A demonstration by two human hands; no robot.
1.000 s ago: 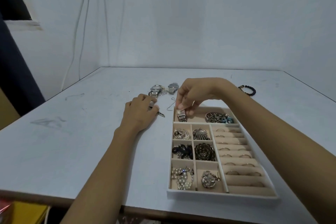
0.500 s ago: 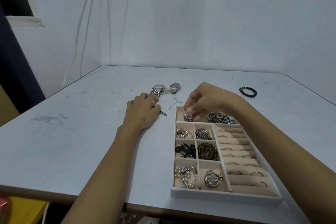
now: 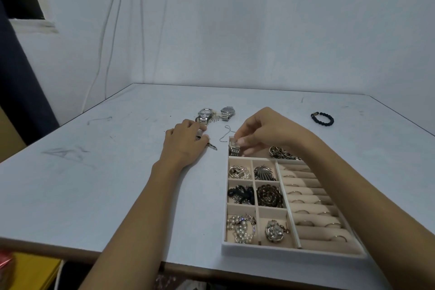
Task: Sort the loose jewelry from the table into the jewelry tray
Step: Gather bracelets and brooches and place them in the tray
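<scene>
The white jewelry tray (image 3: 292,251) with beige compartments lies on the table at the right front, holding brooches, pearls and rings. My right hand (image 3: 263,132) pinches a silver watch (image 3: 235,148) and holds it down in the tray's far left compartment. My left hand (image 3: 184,142) rests on the table left of the tray, its fingers curled over a small dark clip (image 3: 211,146). Two silver watches (image 3: 215,114) lie on the table beyond my left hand. A thin chain (image 3: 226,133) lies near the tray's far corner. A dark bead bracelet (image 3: 322,119) sits at the far right.
The white table (image 3: 106,172) ends at a front edge close to me and meets the wall at the back. Cables hang down the wall at the left. A yellow object (image 3: 30,271) shows below the table's front left edge.
My right hand has lowered the silver watch from above the tray into its far left compartment. My left hand has stayed in place on the table.
</scene>
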